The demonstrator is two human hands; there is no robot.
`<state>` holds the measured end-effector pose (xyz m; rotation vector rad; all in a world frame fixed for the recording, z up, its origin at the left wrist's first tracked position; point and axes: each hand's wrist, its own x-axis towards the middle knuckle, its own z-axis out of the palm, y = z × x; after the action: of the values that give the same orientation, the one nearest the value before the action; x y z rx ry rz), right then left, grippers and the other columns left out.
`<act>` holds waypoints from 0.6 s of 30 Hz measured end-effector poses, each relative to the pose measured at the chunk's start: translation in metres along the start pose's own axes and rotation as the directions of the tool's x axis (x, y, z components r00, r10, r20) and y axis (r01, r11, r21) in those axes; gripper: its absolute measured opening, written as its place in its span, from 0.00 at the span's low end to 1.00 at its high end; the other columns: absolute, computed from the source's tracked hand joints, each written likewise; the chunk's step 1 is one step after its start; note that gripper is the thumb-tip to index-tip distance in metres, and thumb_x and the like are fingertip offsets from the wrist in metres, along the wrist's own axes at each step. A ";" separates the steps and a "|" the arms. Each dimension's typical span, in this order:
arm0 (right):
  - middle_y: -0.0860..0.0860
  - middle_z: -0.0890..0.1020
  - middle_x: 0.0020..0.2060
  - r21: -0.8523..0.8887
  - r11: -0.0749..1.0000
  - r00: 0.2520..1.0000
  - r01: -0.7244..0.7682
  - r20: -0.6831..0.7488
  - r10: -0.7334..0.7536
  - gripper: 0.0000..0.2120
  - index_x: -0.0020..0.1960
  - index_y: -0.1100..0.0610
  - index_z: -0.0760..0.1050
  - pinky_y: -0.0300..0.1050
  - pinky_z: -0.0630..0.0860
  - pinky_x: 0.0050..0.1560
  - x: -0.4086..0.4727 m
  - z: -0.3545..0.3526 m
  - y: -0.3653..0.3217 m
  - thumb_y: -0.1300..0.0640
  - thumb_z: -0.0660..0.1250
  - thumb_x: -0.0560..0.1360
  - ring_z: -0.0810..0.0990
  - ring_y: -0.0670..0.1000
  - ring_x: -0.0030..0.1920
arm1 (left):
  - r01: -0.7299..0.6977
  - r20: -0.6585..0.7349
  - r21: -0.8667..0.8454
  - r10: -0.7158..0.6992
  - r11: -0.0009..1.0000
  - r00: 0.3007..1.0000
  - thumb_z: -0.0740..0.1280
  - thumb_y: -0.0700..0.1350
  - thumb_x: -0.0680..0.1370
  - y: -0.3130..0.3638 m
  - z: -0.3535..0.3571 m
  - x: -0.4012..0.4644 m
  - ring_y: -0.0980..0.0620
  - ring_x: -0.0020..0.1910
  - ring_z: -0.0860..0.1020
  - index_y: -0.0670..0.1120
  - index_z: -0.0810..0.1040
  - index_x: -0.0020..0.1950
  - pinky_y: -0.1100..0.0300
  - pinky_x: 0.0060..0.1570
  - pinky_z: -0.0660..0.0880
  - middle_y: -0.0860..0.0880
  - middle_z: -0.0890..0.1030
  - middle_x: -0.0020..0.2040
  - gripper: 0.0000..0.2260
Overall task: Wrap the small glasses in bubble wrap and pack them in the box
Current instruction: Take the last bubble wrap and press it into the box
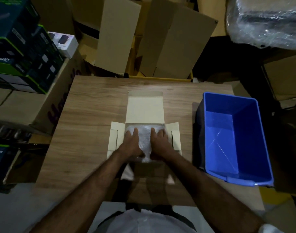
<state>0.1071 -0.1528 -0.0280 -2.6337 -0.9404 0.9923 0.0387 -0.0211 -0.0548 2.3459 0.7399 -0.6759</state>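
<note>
Head view looks straight down on an open cardboard box (144,111) at the centre of a wooden table (93,111), its lid flap folded back toward 12 o'clock and its side flaps spread toward 9 and 3 o'clock. Inside lies a mass of bubble wrap (144,137) that fills the compartment; whether glasses sit within it cannot be made out, since the plastic is cloudy and blurred. Both hands reach into the box. The left hand (131,142) lies flat on the wrap at its 9 o'clock side, fingers extended and grasping nothing. The right hand (159,140) lies likewise at the 3 o'clock side, fingers extended and pressing down. The near wall of the box is hidden behind the wrists.

At 3 o'clock, near the box, a blue plastic bin (236,137) stands with only its bare floor showing. Beyond the table at 12 o'clock stand tall plain cartons (174,44). At 10 o'clock a stack of dark, green-edged product boxes (24,51) carries print too blurred to read, with a small white box (64,42) beside it. A brown carton (59,105) at 9 o'clock bears large purple lettering, partly cut off and illegible. At 1 o'clock a plastic-wrapped bundle (268,19) is cropped by the frame edge.
</note>
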 end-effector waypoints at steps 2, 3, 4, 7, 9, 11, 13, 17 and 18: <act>0.62 0.66 0.75 0.079 0.994 0.993 0.075 -0.098 -0.067 0.43 0.80 0.57 0.56 0.50 0.72 0.70 -0.012 -0.017 0.015 0.63 0.75 0.72 0.70 0.59 0.73 | -0.042 -0.045 -0.007 0.042 0.999 0.998 0.81 0.44 0.67 -0.006 -0.019 -0.015 0.42 0.74 0.69 0.46 0.56 0.82 0.56 0.70 0.68 0.42 0.66 0.76 0.49; 0.58 0.72 0.71 0.088 0.991 0.977 0.098 -0.200 -0.079 0.37 0.77 0.56 0.64 0.46 0.77 0.63 -0.018 -0.025 0.025 0.67 0.74 0.72 0.76 0.55 0.66 | -0.036 -0.094 0.010 0.037 0.999 0.995 0.78 0.38 0.69 -0.011 -0.027 -0.021 0.42 0.69 0.73 0.44 0.62 0.80 0.57 0.65 0.72 0.41 0.70 0.72 0.43; 0.55 0.75 0.67 0.076 0.992 0.957 0.103 -0.280 -0.078 0.32 0.74 0.56 0.69 0.45 0.79 0.58 -0.022 -0.032 0.034 0.68 0.73 0.72 0.78 0.53 0.60 | -0.043 -0.143 0.026 0.047 0.999 0.989 0.75 0.34 0.69 -0.013 -0.035 -0.027 0.43 0.63 0.76 0.46 0.64 0.78 0.56 0.61 0.75 0.43 0.72 0.68 0.40; 0.55 0.75 0.66 -0.068 0.992 0.962 0.106 -0.244 -0.119 0.34 0.73 0.55 0.71 0.50 0.80 0.58 -0.022 -0.041 0.048 0.65 0.76 0.70 0.77 0.56 0.62 | -0.105 -0.152 0.102 0.120 0.989 0.981 0.69 0.28 0.68 -0.019 -0.045 -0.032 0.44 0.59 0.77 0.48 0.64 0.77 0.52 0.56 0.77 0.45 0.68 0.68 0.39; 0.55 0.71 0.70 -0.141 0.984 0.984 0.110 -0.125 -0.128 0.38 0.76 0.53 0.68 0.51 0.78 0.62 -0.017 -0.040 0.047 0.63 0.78 0.69 0.76 0.57 0.66 | -0.151 -0.081 0.194 0.169 0.969 0.982 0.70 0.30 0.70 -0.013 -0.043 -0.027 0.42 0.66 0.74 0.48 0.60 0.79 0.52 0.62 0.75 0.43 0.63 0.76 0.40; 0.57 0.67 0.73 -0.211 0.969 0.987 0.129 -0.066 -0.146 0.38 0.77 0.54 0.65 0.51 0.77 0.63 -0.014 -0.037 0.040 0.62 0.76 0.71 0.74 0.58 0.67 | -0.147 -0.051 0.269 0.166 0.952 0.985 0.70 0.32 0.73 -0.002 -0.039 -0.025 0.39 0.70 0.73 0.49 0.55 0.81 0.52 0.64 0.74 0.40 0.58 0.79 0.41; 0.59 0.66 0.74 -0.262 0.953 0.981 0.152 -0.077 -0.177 0.34 0.77 0.58 0.63 0.51 0.76 0.63 -0.012 -0.032 0.032 0.63 0.73 0.74 0.75 0.59 0.66 | -0.129 -0.040 0.286 0.146 0.950 0.988 0.69 0.33 0.76 0.002 -0.031 -0.022 0.37 0.71 0.71 0.50 0.50 0.83 0.50 0.66 0.74 0.38 0.54 0.81 0.41; 0.65 0.66 0.73 -0.277 0.950 0.974 0.146 -0.127 -0.186 0.30 0.76 0.65 0.60 0.50 0.76 0.62 -0.008 -0.015 0.024 0.67 0.67 0.77 0.77 0.60 0.63 | -0.099 -0.013 0.212 0.104 0.972 0.994 0.64 0.44 0.82 0.003 -0.012 -0.016 0.35 0.73 0.68 0.51 0.42 0.83 0.46 0.68 0.72 0.36 0.43 0.82 0.38; 0.66 0.65 0.74 -0.280 0.951 0.974 0.135 -0.137 -0.179 0.30 0.77 0.67 0.59 0.50 0.76 0.61 -0.006 -0.011 0.023 0.68 0.66 0.78 0.78 0.60 0.63 | -0.106 -0.013 0.183 0.110 0.977 0.994 0.62 0.45 0.84 0.002 -0.008 -0.016 0.35 0.75 0.65 0.51 0.41 0.83 0.44 0.70 0.70 0.36 0.42 0.82 0.36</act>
<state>0.1221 -0.1737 -0.0243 -2.7456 -1.3024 0.6424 0.0306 -0.0228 -0.0390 2.5435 0.5762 -0.6964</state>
